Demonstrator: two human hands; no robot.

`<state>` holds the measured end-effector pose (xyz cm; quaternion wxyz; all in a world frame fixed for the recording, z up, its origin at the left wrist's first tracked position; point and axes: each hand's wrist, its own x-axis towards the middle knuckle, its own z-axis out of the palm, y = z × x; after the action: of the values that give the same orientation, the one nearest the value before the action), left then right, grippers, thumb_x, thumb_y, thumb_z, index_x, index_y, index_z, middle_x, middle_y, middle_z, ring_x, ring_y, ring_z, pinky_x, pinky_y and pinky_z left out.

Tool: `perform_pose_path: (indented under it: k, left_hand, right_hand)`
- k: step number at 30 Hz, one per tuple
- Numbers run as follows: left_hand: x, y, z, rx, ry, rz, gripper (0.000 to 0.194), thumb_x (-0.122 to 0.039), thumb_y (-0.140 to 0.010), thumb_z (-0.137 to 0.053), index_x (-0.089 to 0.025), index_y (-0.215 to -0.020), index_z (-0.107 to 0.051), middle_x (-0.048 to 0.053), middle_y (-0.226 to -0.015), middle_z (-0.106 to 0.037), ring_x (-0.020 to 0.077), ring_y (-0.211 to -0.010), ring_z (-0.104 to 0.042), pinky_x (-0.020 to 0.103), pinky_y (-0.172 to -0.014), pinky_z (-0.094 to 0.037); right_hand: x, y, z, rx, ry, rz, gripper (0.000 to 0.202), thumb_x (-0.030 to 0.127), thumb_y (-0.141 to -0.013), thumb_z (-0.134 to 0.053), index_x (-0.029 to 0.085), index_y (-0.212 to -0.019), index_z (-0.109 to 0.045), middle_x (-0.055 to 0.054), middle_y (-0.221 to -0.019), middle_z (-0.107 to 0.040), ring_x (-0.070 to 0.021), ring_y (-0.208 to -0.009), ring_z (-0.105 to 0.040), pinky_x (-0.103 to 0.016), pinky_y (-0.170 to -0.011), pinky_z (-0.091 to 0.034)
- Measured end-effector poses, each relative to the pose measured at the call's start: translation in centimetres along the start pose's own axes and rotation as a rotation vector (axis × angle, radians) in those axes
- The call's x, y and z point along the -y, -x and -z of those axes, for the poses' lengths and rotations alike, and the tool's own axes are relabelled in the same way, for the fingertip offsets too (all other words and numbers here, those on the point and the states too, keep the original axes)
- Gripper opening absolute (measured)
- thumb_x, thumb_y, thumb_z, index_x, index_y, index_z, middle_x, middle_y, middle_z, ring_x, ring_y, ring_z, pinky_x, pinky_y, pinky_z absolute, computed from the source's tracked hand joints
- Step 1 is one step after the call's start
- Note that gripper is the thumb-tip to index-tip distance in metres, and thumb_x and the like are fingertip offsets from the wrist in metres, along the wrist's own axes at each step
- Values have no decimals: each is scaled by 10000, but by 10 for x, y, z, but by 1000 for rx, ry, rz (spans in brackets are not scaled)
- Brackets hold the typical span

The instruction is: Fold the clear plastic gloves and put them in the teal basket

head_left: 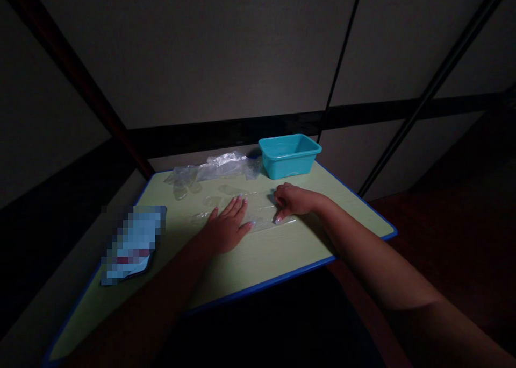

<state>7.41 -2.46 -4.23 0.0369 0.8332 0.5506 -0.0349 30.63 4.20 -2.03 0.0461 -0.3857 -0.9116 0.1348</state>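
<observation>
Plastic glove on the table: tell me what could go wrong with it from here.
The plastic glove looks thin and see-through, so it might tear if the right hand tugs while the left hand presses flat on it. It could also wrinkle or slide under that pressure. The blue tub stands just beyond the right hand and may get bumped.

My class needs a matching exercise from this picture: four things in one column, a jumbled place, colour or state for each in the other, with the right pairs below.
Things
1. tub
2. crumpled plastic
3. left hand
4. right hand

Descriptions
A. spread over flat plastic
B. at the table's back, left of the tub
C. curled, over the flat plastic's right part
D. turquoise

Pairs: 1-D, 2-B, 3-A, 4-C
</observation>
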Motion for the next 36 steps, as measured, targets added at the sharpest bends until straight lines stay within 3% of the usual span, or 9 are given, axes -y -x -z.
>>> perform_pose_path:
  k: [7, 9, 12, 15, 17, 25, 30, 36]
  left_hand:
    - [-1, -2, 2, -134, -39, 11, 611, -469, -914, -245, -193, -1442, -114, 64, -1508, -42, 242, -1384, -44, 564, -1045, -171]
    - [0, -2, 0, -128, -36, -3, 617, -479, -909, -255, -192, -1441, -131, 71, -1506, -48, 245, -1384, -51, 565, -1048, -158]
    - [1, -3, -3, -79, 2, -15, 650, -519, -893, -270, -181, -1437, -156, 88, -1501, -65, 252, -1381, -83, 567, -1045, -157]
    - [1, -1, -4, -48, 39, -7, 679, -538, -882, -280, -169, -1437, -151, 102, -1498, -76, 256, -1378, -108, 574, -1041, -158]
    - [0, -1, -4, -43, 48, 0, 682, -542, -878, -288, -175, -1437, -154, 104, -1498, -76, 261, -1377, -110, 576, -1040, -155]
    - [6, -3, -5, -115, 14, 87, 650, -552, -885, -269, -226, -1437, -158, 97, -1505, -55, 275, -1380, -54, 596, -1031, -135]
    - [13, -3, -1, -86, 31, 137, 676, -578, -872, -268, -217, -1435, -171, 122, -1502, -81, 281, -1380, -62, 610, -1019, -149]
    - [15, -8, 2, -245, 8, 270, 670, -551, -883, -259, -204, -1443, -139, 132, -1504, -78, 284, -1381, -39, 608, -1018, -161]
  right_hand:
    - [7, 3, 0, -213, -73, 58, 467, 522, -619, -716, 187, -922, -598, -113, -1117, -518, -291, -1107, -423, -433, -900, -333]
    - [11, 2, -3, -234, -114, 86, 530, 536, -670, -668, 208, -1073, -567, -130, -1306, -428, -306, -1251, -318, -494, -990, -237]
    - [18, 1, -8, -109, -128, 44, 743, 591, -707, -596, 257, -1334, -379, -127, -1490, -170, -318, -1363, -90, -573, -1028, -80]
    - [20, 0, -13, 45, -103, -5, 972, 639, -651, -615, 282, -1436, -166, -129, -1513, 5, -338, -1367, 27, -613, -1012, 1]
    - [19, -2, -15, 86, -92, -12, 1032, 645, -620, -637, 297, -1442, -120, -126, -1510, 34, -347, -1363, 51, -624, -1001, 35]
    - [11, -1, -11, 108, -89, -68, 1032, 653, -599, -648, 316, -1435, -144, -105, -1511, 22, -355, -1359, 68, -647, -987, 46]
    - [11, 2, -8, 123, -99, -100, 1024, 661, -616, -629, 302, -1438, -136, -103, -1510, 23, -340, -1362, 71, -651, -992, 31]
    - [12, 1, -9, 139, -106, -88, 1047, 672, -598, -633, 292, -1439, -140, -116, -1507, 32, -357, -1357, 74, -653, -987, 44]
